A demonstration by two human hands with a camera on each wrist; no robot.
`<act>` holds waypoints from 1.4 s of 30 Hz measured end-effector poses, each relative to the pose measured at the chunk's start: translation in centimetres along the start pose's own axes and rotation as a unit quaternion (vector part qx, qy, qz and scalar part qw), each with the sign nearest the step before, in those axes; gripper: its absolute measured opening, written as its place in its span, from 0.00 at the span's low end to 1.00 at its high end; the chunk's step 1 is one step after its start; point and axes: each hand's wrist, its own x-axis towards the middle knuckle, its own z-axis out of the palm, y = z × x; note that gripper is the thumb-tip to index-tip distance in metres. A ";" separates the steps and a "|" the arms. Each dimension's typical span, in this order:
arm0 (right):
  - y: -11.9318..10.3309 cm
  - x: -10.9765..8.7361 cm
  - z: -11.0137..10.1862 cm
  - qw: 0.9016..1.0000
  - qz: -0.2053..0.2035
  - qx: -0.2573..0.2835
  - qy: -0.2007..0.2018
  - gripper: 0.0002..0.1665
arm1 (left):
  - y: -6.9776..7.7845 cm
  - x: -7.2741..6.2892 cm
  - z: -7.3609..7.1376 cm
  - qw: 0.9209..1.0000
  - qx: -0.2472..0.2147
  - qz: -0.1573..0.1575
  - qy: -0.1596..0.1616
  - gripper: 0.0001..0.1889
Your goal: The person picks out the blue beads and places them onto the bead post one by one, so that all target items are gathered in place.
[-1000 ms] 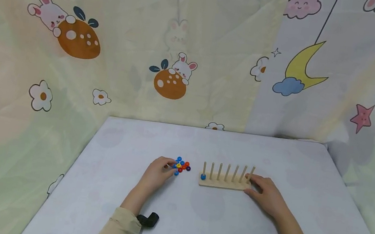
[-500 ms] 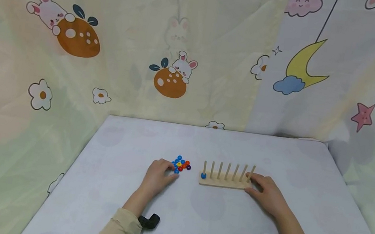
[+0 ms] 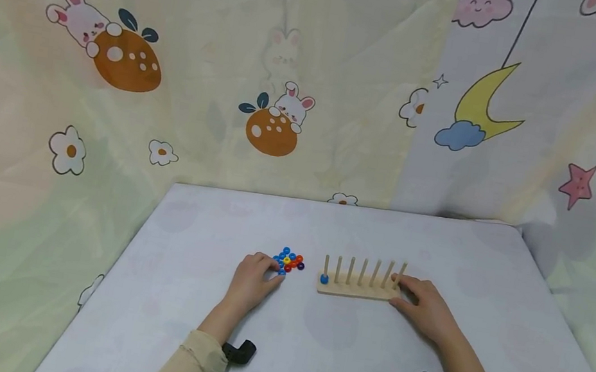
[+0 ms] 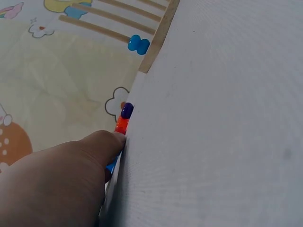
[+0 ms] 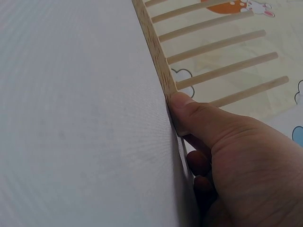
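My left hand (image 3: 250, 282) is at the left edge of a small cluster of loose beads (image 3: 293, 263), blue, red, orange, yellow and dark purple. Its thumb and forefinger are apart on either side of a blue bead (image 3: 281, 272) at the near edge; whether they touch it is unclear. In the left wrist view, the thumb hides most of the cluster. The right hand (image 3: 425, 307) grips the right end of a wooden peg board (image 3: 352, 290), thumb in front and fingers behind. Blue beading (image 4: 138, 45) sits low on its leftmost upright peg; the other pegs are bare.
A white cloth-covered table (image 3: 331, 347) bears everything. Behind it hangs a printed cloth backdrop (image 3: 205, 67) with rabbits, flowers and a moon. Black wrist cameras (image 3: 239, 351) sit at both cuffs.
Over the last second my left hand has shifted slightly, its thumb reaching to the near side of the beads. The right hand and the peg board have stayed put.
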 end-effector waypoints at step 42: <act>0.1 -0.1 0.1 1.000 -0.005 -0.007 0.006 0.32 | 3.4 1.7 -3.1 0.992 -0.111 0.051 -0.025 0.11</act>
